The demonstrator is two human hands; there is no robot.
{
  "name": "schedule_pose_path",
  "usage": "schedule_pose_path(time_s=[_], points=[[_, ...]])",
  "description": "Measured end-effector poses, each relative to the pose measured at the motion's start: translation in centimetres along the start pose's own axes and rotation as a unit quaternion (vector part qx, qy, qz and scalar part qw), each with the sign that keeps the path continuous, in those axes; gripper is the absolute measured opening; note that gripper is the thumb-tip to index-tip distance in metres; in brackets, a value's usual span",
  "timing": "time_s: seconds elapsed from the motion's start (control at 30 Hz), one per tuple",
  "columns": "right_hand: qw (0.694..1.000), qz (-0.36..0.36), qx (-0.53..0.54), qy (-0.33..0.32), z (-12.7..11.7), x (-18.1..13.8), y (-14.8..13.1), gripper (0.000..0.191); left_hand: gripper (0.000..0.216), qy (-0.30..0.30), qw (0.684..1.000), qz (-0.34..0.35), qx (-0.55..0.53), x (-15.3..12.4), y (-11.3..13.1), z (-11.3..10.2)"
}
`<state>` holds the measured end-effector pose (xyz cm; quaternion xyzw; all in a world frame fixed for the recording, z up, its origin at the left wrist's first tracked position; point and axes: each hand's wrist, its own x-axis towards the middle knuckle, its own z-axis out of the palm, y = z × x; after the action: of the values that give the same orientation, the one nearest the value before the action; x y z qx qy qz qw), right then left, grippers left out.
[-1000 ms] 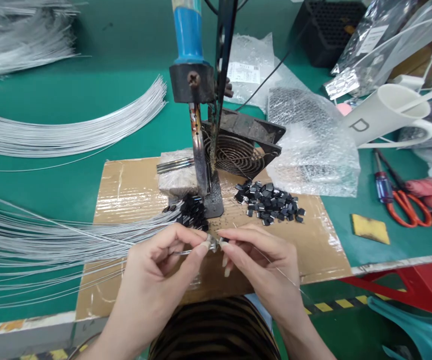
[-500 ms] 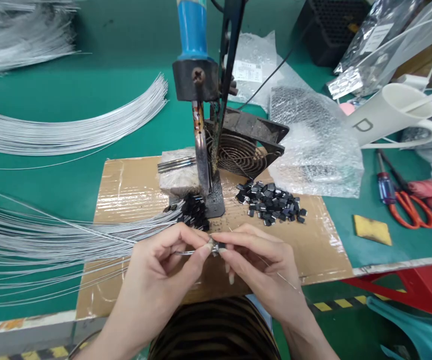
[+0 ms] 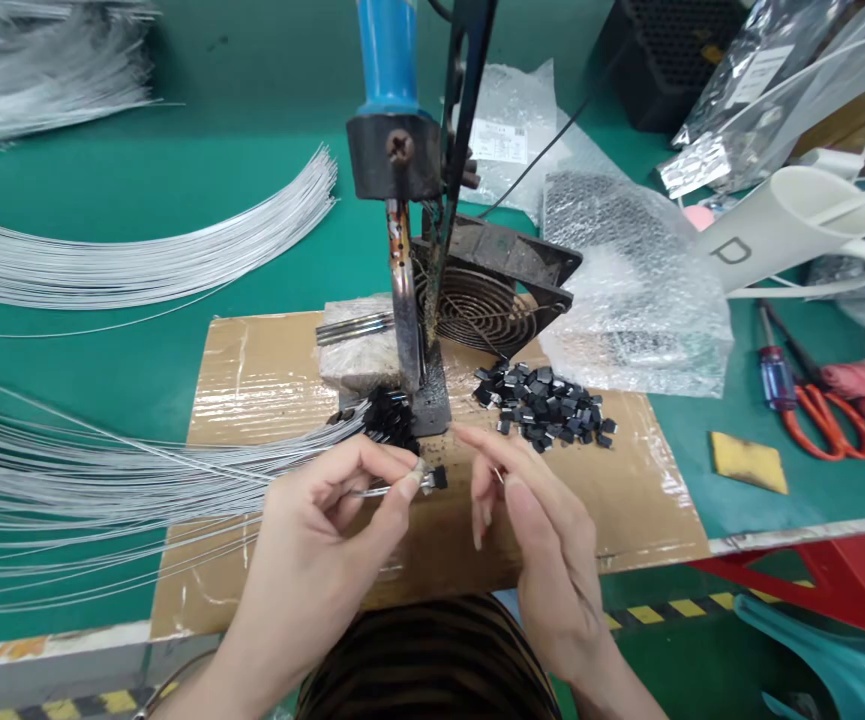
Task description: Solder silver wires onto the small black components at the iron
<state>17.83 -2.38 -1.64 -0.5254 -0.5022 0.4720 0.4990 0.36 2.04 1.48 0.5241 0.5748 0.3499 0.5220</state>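
My left hand (image 3: 327, 545) pinches a thin silver wire (image 3: 372, 491) between thumb and forefinger; a small black part (image 3: 437, 478) sits on the wire's end. My right hand (image 3: 537, 530) has come off that end. Its fingers are apart and stretched forward, and I see nothing in them. Just ahead lies a pile of small black parts (image 3: 544, 402) on the taped cardboard sheet (image 3: 259, 385). A bundle of wires with black ends (image 3: 389, 420) lies at the foot of the upright soldering iron (image 3: 402, 290).
Bundles of silver wires (image 3: 139, 265) fan over the green bench at left. A black fan (image 3: 488, 290), bubble-wrap bags (image 3: 634, 290), a white mug (image 3: 784, 235), a screwdriver (image 3: 777, 375), orange scissors (image 3: 829, 415) and a yellow sponge (image 3: 747, 460) lie to the right.
My right hand has let go of the wire's end and drawn back, opening its fingers. The left hand still holds the wire, with the black part now showing on its tip.
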Motion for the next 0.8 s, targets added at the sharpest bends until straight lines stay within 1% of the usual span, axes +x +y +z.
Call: schedule_pose_path(time_s=[0.1,0.13,0.2,0.23,0.27,0.33,0.4,0.5,0.67,0.8], points=[[0.999,0.002,-0.039,0.036,0.2,-0.3,0.1,0.039,0.012,0.016,1.000,0.014,0.002,0.3,0.2,0.1],[0.997,0.000,-0.052,0.048,0.2,-0.3,0.1,0.034,0.012,0.019,1.000,0.016,0.004,0.5,0.3,0.1],[0.995,-0.007,-0.084,0.059,0.2,-0.3,0.0,0.018,0.012,0.024,1.000,0.014,0.009,0.7,0.5,0.1],[0.994,-0.007,-0.098,0.056,0.1,-0.2,-0.1,0.016,0.012,0.026,1.000,0.013,0.012,0.8,0.6,0.1],[0.993,-0.008,-0.105,0.049,0.1,-0.1,-0.2,0.021,0.012,0.028,0.999,0.013,0.014,0.9,0.6,0.0],[0.995,-0.014,-0.090,0.032,-0.1,0.2,-0.5,0.026,0.012,0.031,0.999,0.014,0.017,1.1,0.7,0.0],[0.998,-0.020,-0.052,0.026,-0.1,0.5,-0.8,0.022,0.011,0.031,0.999,0.014,0.017,1.3,0.6,0.0],[0.999,-0.023,-0.020,0.035,0.1,1.2,-1.2,0.018,0.010,0.032,0.999,0.012,0.012,1.4,0.5,0.0],[0.999,-0.005,0.030,0.037,0.8,1.9,-1.5,0.020,0.010,0.024,0.999,0.022,0.009,1.7,0.4,-0.1],[0.998,0.000,0.040,0.049,1.1,2.3,-1.5,0.022,0.010,0.030,0.999,0.032,0.001,2.1,0.3,-0.4]])
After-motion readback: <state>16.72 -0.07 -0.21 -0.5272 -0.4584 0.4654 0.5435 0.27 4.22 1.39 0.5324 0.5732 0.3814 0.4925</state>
